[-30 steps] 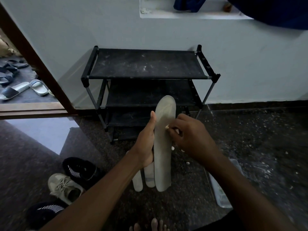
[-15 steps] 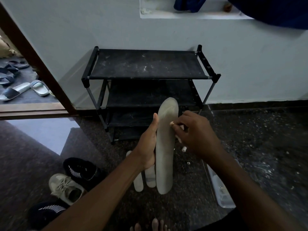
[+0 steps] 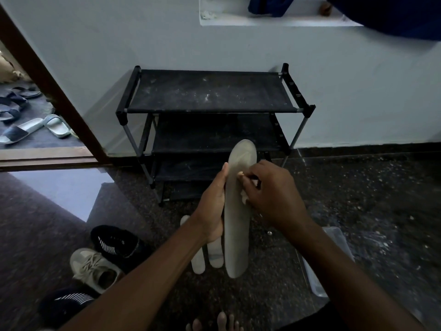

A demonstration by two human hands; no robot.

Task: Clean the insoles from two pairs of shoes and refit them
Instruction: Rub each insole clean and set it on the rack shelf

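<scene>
While the left hand point(image 3: 212, 206) grips a grey insole point(image 3: 236, 235) by its left edge and holds it upright, the right hand point(image 3: 272, 194) pinches a small pale wad point(image 3: 244, 199) against the insole's upper face, just right of the left thumb. Below the left hand, two more insoles point(image 3: 216, 255) point(image 3: 198, 261) lie on the floor. A black sneaker point(image 3: 117, 242) and a beige sneaker point(image 3: 93, 266) sit left of that forearm.

I see the black shoe rack point(image 3: 210, 91) walling off the front, sneakers point(image 3: 95, 266) crowding the left, a plastic tub point(image 3: 334, 244) at right; beyond it, open floor point(image 3: 386, 201).
</scene>
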